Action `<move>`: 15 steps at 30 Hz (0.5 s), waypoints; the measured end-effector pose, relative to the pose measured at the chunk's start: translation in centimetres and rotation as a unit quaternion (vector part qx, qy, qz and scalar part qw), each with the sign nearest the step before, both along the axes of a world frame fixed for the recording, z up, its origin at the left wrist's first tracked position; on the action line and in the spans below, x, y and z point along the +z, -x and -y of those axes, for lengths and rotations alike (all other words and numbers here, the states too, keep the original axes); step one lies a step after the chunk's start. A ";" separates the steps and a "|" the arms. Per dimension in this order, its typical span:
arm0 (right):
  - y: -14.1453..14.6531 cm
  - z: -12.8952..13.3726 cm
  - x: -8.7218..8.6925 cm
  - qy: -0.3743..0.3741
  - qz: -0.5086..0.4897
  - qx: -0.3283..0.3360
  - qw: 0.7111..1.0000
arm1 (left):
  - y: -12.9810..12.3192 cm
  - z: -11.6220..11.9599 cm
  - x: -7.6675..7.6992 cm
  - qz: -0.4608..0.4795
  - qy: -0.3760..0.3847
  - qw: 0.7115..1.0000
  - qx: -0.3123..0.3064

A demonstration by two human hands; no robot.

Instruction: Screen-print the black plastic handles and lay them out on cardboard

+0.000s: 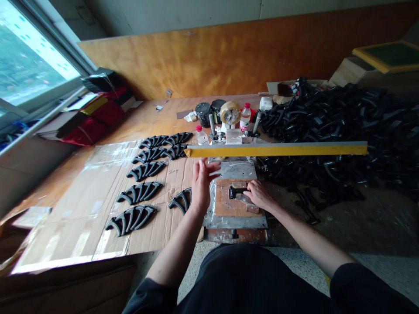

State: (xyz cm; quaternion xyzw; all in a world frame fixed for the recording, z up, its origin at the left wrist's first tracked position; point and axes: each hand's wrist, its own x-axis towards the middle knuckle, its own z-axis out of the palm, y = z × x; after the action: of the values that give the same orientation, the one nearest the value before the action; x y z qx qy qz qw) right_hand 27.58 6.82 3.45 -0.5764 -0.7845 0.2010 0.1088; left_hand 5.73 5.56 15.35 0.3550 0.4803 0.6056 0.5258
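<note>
My right hand (258, 195) grips one end of a black handle-shaped part (236, 192), which lies across a wooden block (224, 205) on a grey metal plate (234, 169). To its left, my left hand (202, 179) is raised with fingers stretched apart and nothing visible in them. Partly hidden behind the left wrist, a small group of black curved parts (180, 200) rests on a cardboard sheet (88, 196). More of these curved parts lie farther left in fanned rows (132, 220).
A long yellow bar (278, 151) spans above the plate. At right is a big heap of black parts (330, 122). Behind the plate stand a tape roll (230, 113), black cans (203, 114) and a red-capped bottle (245, 117). Red and black boxes (98, 117) sit by the window.
</note>
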 end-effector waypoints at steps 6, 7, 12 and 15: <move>4.8 4.8 2.3 -0.051 -0.083 0.058 0.994 | -2.7 8.2 -8.5 0.058 0.298 0.940 -0.156; 4.6 5.2 2.4 -0.061 -0.109 0.109 0.986 | -2.5 8.8 -9.4 0.068 0.294 0.944 -0.131; -4.0 1.6 0.4 -0.155 -0.047 -0.070 0.984 | 5.8 8.6 -12.3 -0.081 0.287 0.954 0.019; -11.3 -1.9 -2.1 -0.134 0.064 -0.213 0.966 | 12.7 8.3 -14.3 -0.246 0.346 0.900 0.103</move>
State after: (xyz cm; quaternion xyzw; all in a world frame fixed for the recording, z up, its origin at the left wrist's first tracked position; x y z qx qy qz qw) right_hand 38.91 8.76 1.31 -0.7221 -0.6687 0.0287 0.1746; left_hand -6.99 -2.77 1.04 0.2374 0.8075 0.3451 0.4153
